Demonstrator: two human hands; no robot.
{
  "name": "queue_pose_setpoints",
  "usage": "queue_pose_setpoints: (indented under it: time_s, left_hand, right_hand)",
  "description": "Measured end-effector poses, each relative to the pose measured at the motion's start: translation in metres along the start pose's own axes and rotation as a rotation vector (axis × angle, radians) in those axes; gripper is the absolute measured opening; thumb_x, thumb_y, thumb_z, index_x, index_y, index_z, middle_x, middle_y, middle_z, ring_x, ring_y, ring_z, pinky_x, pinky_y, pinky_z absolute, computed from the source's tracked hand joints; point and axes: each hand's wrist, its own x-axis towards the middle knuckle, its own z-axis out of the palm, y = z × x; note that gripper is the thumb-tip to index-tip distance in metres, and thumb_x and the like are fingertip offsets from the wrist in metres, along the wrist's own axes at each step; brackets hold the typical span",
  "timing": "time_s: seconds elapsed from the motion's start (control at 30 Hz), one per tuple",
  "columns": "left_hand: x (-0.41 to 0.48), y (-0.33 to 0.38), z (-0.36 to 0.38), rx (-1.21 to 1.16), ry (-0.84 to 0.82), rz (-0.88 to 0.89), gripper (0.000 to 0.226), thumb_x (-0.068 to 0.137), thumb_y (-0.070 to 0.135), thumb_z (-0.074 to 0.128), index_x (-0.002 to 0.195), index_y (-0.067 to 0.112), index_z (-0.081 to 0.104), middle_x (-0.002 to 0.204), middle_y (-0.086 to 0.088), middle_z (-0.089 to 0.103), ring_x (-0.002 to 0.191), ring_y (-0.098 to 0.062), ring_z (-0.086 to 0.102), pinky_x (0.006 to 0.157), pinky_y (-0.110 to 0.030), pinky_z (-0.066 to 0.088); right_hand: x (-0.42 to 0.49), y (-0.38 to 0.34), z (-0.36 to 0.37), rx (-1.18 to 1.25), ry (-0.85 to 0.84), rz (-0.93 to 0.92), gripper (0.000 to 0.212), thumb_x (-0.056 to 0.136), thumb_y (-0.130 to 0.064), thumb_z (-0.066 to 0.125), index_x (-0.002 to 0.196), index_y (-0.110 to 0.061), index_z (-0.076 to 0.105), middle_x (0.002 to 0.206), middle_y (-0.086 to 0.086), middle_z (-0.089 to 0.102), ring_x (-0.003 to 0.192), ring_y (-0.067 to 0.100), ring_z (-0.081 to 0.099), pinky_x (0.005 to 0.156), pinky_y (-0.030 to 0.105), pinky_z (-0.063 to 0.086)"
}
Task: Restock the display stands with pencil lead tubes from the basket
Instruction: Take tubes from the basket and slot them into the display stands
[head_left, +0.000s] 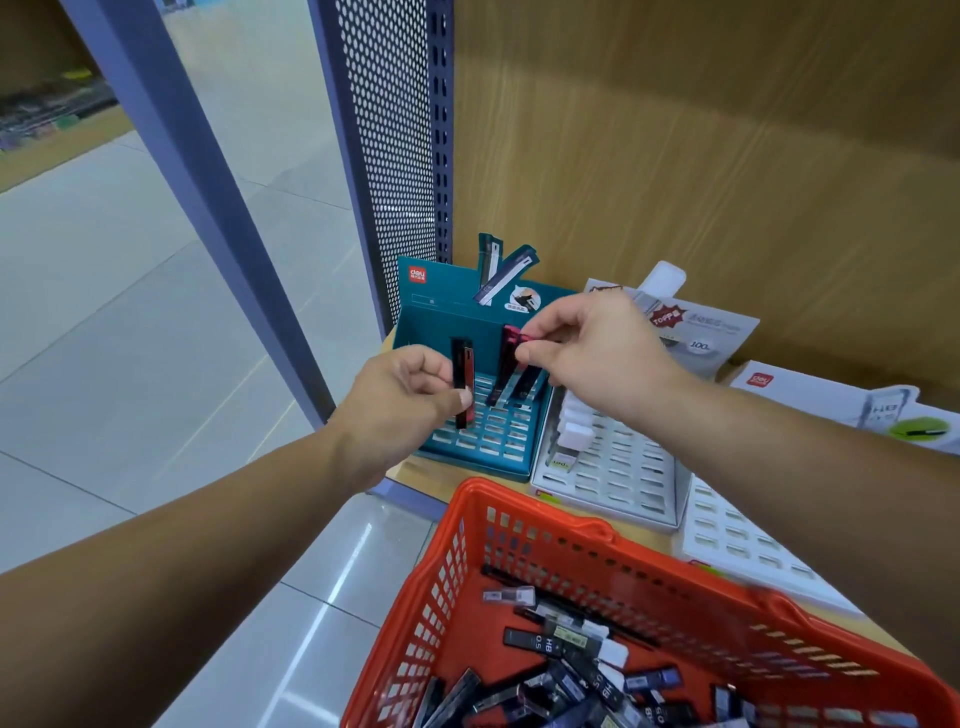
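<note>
Close by, a white stand (618, 467) flanks the teal stand (441, 319) behind the basket (524, 491)

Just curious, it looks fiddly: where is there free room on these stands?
Free: front rows of the teal stand, below the dark tube in the left hand; most of the white stand, beside its few white tubes. Crowded: the teal back-right corner, where the right hand pinches a red tube.
</note>
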Motion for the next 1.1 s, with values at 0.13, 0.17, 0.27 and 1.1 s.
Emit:
queue_pose_setpoints:
  time_s: [0.13,0.17,0.27,1.1]
  left_hand:
    - [0.004,-0.002,0.007,0.056,0.065,0.035,0.014,0.087,0.013,0.083,0.090,0.017,0.070,0.086,-0.001,0.078,0.085,-0.019,0.075,0.075,-0.035,0.063]
    - [0.004,-0.003,0.008,0.057,0.071,0.041,0.013,0.087,0.013,0.083,0.091,0.016,0.070,0.087,-0.001,0.078,0.086,-0.019,0.075,0.074,-0.035,0.064]
    - [0.005,-0.003,0.009,0.041,0.079,0.044,0.013,0.088,0.012,0.082,0.092,0.016,0.070,0.088,-0.001,0.078,0.088,-0.019,0.075,0.074,-0.037,0.065]
    - [0.038,0.009,0.006,0.309,0.013,0.350,0.019,0.099,0.010,0.066,0.111,0.025,0.071,0.093,0.007,0.075,0.079,-0.018,0.073,0.080,-0.044,0.062]
  right_hand:
    - [0.002,0.008,0.006,-0.015,0.015,-0.028,0.008,0.086,-0.014,0.083,0.089,-0.020,0.078,0.070,-0.015,0.066,0.053,-0.010,0.058,0.061,0.012,0.045]
    - [0.002,0.009,0.007,-0.026,0.015,-0.041,0.008,0.086,-0.015,0.083,0.090,-0.020,0.079,0.072,-0.015,0.067,0.054,-0.011,0.057,0.062,0.013,0.045]
    - [0.002,0.008,0.010,-0.092,0.008,-0.079,0.007,0.087,-0.016,0.083,0.089,-0.022,0.078,0.073,-0.016,0.066,0.055,-0.010,0.056,0.059,0.009,0.041]
    - [0.005,0.016,0.007,-0.485,0.127,-0.274,0.022,0.090,-0.043,0.073,0.107,-0.029,0.074,0.098,-0.010,0.057,0.095,0.017,0.060,0.076,0.037,0.053]
